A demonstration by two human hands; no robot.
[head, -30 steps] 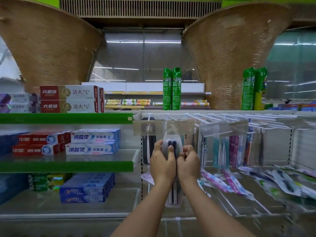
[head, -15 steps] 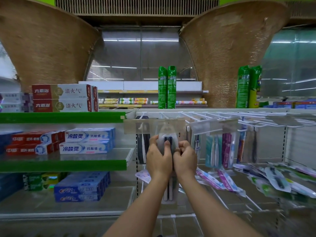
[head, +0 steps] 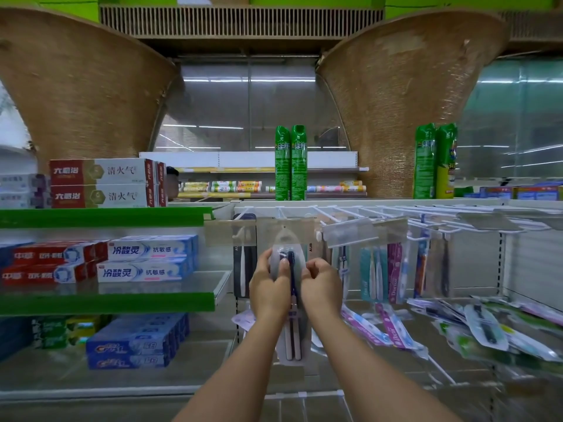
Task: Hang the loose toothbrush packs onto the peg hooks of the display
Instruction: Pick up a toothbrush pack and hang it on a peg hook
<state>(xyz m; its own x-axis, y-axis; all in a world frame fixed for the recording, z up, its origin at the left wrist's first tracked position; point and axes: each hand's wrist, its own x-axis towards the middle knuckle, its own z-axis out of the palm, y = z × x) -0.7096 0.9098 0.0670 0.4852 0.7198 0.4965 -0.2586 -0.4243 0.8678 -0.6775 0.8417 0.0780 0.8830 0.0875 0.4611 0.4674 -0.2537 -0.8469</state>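
Observation:
A clear toothbrush pack [head: 291,303] with two dark-headed, white-handled brushes hangs upright in front of me. My left hand [head: 269,289] grips its left edge, thumb across the front. My right hand [head: 321,287] pinches its right edge. The pack's top tab sits just under a white peg hook [head: 281,213] behind a clear price holder; whether the tab is on the hook I cannot tell. More toothbrush packs [head: 384,272] hang on hooks to the right. Loose packs [head: 481,327] lie in a heap on the lower right shelf.
Toothpaste boxes [head: 149,258] fill the green-edged shelves [head: 106,303] on the left. A dark toothbrush pack [head: 243,263] hangs left of my hands. Green spray cans [head: 291,162] stand on top of the display. Several bare white hooks [head: 396,213] stick out at upper right.
Both hands have kept their hold on the pack, which now sits a little higher, its top closer to the hook. The camera view has shifted slightly.

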